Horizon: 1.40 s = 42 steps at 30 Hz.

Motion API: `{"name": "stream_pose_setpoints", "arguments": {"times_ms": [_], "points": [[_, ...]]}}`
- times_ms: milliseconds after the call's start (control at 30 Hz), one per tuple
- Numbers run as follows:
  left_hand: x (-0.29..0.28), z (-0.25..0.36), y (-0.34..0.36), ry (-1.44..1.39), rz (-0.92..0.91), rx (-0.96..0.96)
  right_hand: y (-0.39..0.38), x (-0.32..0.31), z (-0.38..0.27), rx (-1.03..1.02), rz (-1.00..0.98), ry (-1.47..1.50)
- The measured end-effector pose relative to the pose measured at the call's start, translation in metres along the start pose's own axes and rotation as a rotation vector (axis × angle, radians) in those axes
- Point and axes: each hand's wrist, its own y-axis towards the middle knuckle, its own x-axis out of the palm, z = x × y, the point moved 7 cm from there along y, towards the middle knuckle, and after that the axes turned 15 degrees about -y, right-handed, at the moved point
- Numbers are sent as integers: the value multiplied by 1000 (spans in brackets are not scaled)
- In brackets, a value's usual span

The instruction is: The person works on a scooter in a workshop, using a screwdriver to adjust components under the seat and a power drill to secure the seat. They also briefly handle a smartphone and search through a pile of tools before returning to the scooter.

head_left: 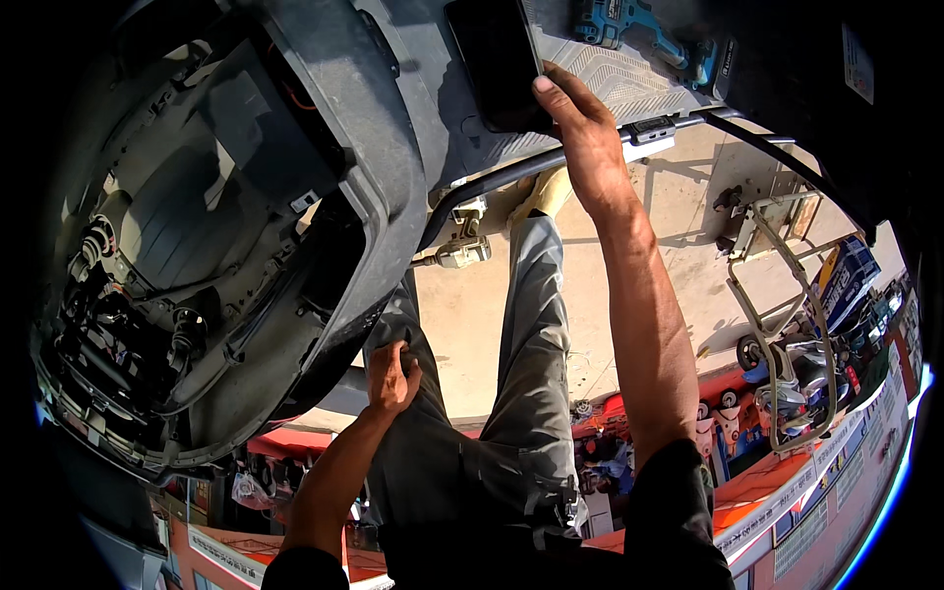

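Note:
My right hand (582, 123) reaches up to the far middle and grips a black smartphone (497, 69) by its near right edge, the thumb along the side. The phone's screen looks dark. It is held over the grey ridged floorboard (629, 84) of a vehicle. My left hand (391, 379) rests on my left thigh beside the vehicle's dark body panel. Its thumb stands apart from the loosely bent fingers, and no object shows in it. A teal cordless power tool (639, 29) lies on the floorboard, right of the phone.
An opened compartment (197, 246) with wiring and springs fills the left. A black bar (501, 177) curves along the floorboard's edge. On the right stand a metal tube frame (777, 315) and a blue-and-yellow box (846, 280). Assorted parts (605, 462) lie behind my legs.

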Motion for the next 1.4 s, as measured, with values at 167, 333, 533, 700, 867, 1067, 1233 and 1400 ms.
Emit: {"name": "stream_pose_setpoints", "arguments": {"times_ms": [167,333,533,700,867,1067,1233,1400], "points": [[11,15,2,90,-2,65,-77,-16,71,-84,112,200],[23,17,9,42,14,25,-116,-16,322,442,-86,10],[33,33,29,159,37,-136,-16,-84,560,327,127,-924],[36,47,35,158,31,-150,16,-70,569,272,-40,-1193],[34,48,36,80,111,-173,-46,-49,525,47,-74,-1000],[15,21,9,-164,263,-135,-147,-46,425,430,99,196],[-14,64,-3,-285,252,8,-244,-50,270,532,95,624],[-101,227,-27,-442,156,322,-312,-12,103,342,-370,752]]}}
